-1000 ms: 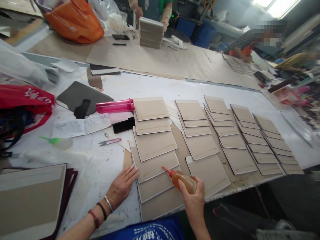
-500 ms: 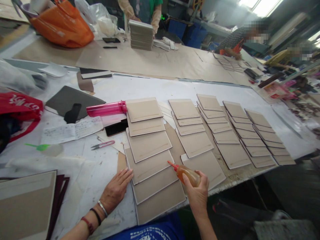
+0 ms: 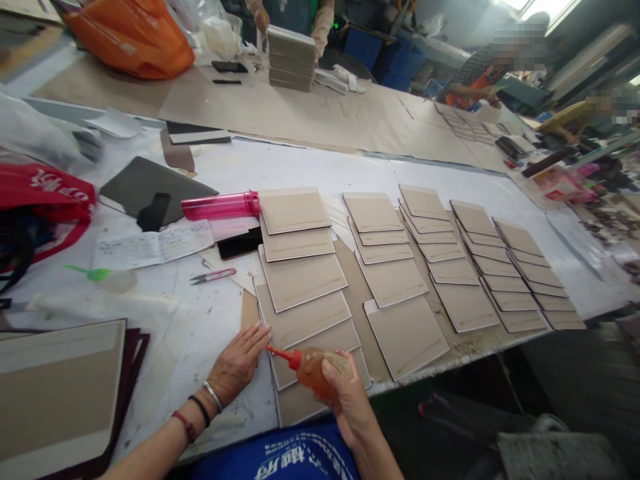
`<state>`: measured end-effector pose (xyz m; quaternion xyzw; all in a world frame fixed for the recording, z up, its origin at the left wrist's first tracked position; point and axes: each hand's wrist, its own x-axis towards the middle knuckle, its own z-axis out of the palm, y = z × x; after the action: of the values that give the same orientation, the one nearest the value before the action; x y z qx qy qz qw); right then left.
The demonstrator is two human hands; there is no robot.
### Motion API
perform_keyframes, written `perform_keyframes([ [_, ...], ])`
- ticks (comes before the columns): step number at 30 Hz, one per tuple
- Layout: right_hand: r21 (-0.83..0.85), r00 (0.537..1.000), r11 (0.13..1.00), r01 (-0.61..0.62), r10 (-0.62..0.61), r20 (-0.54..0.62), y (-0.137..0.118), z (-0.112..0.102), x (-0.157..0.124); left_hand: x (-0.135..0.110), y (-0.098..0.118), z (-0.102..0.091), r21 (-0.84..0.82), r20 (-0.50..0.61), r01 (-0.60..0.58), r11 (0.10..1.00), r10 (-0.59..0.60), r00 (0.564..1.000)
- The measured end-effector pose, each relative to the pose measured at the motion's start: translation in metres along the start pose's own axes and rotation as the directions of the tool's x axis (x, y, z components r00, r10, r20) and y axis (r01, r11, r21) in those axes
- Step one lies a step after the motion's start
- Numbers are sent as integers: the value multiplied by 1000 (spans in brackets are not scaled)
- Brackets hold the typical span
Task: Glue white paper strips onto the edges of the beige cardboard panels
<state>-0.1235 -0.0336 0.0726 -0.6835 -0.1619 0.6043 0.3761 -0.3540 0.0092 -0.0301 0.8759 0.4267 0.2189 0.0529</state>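
The right hand (image 3: pixel 345 390) is gripping the amber bottle (image 3: pixel 316 375) and swinging it left beside the flat left hand (image 3: pixel 237 360), by the desk (image 3: pixel 225 303)'s near-left boards (image 3: pixel 303 277), so I'm guessing one brownish line (image 3: pixel 310 329) is done.

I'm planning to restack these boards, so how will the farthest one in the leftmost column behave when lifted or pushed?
The farthest board is probably stiff, as its face looks flat and its edges straight. It looks thin, so it's likely light. It overlaps the next board, so pushing it might shift that one too.
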Motion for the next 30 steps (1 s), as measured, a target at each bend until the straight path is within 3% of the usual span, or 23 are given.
perform_keyframes([
  [3,117,994,988,-103,97,54,-1,-14,-7,-2,3,-4,-29,27,34,999,-33,999],
  [9,-131,974,989,64,-90,-208,16,-49,-17,-12,20,-13,-104,-6,12,995,-13,1000],
  [14,-402,928,904,143,-264,-264,28,-48,-18,-21,37,-14,-126,32,-67,990,71,997],
  [21,-518,883,818,249,-411,-224,41,-36,-18,-26,41,-8,-109,71,-55,993,63,995],
  [30,-629,773,732,261,-549,-318,32,-69,-9,-22,43,-10,7,42,-107,994,107,993],
])
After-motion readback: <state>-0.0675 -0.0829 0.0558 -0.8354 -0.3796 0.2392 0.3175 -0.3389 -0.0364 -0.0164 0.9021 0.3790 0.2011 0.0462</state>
